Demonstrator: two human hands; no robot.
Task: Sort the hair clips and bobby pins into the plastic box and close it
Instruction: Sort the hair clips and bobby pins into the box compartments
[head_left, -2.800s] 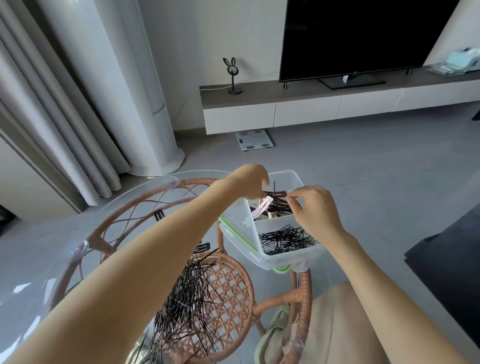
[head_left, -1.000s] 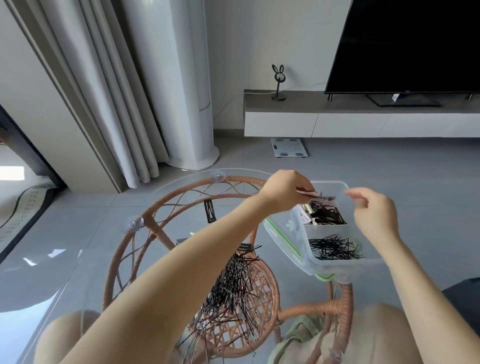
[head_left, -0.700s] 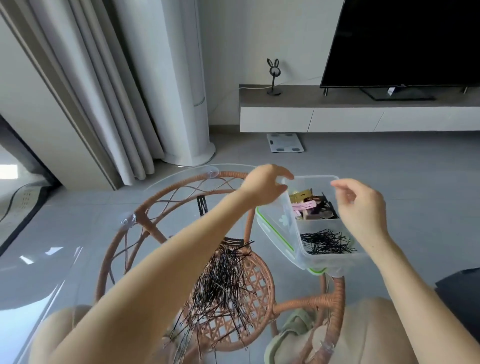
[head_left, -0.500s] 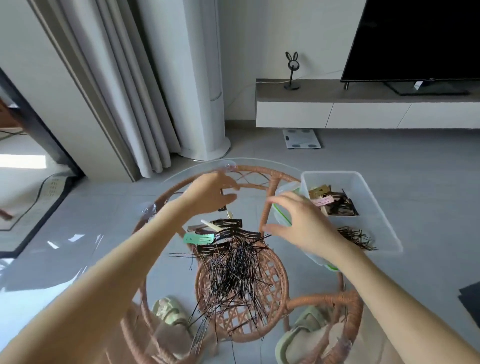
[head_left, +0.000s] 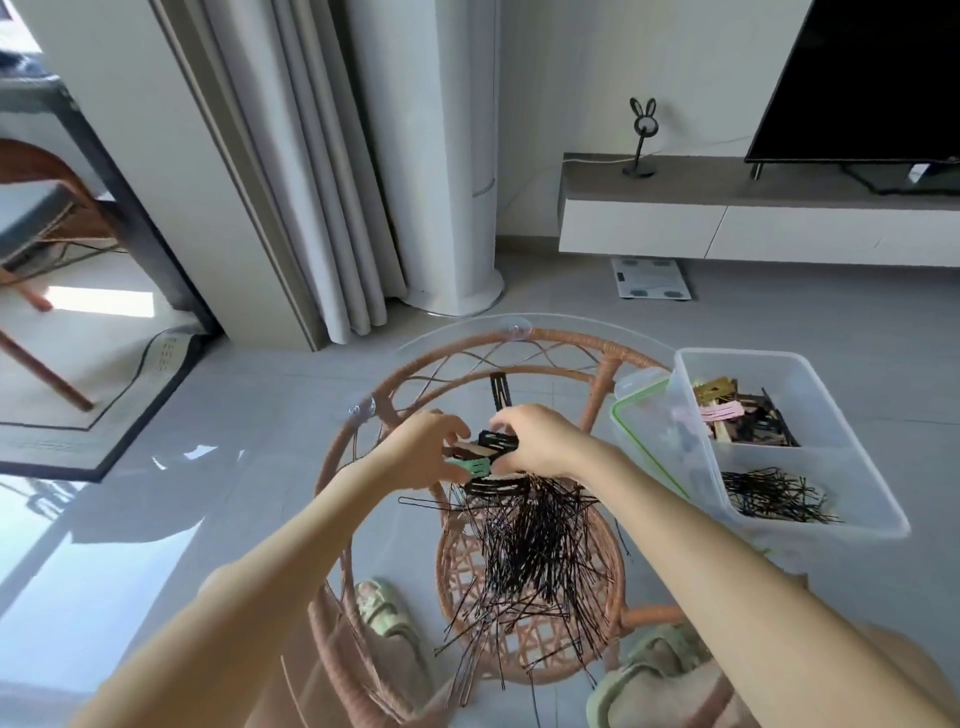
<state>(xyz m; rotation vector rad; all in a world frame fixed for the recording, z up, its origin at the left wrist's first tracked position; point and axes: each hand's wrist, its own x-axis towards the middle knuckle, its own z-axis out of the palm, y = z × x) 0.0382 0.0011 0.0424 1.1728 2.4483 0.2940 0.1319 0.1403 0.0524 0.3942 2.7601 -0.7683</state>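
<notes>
The left hand (head_left: 428, 454) and right hand (head_left: 540, 441) have come back from the plastic box (head_left: 860, 525) to the table (head_left: 561, 336) and now curl their fingers round more hair clips (head_left: 485, 457) by the bobby pins (head_left: 535, 540), so sorting goes on

Between your fingers (head_left: 457, 434), hair clips (head_left: 491, 451); nearside, bobby pin pile (head_left: 530, 540); right, lid (head_left: 644, 431) blocks; far-left, glass tabletop (head_left: 415, 382) free.

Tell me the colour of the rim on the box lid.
Green, around the clear lid, which leans against the plastic box; the head view shows it.
</notes>
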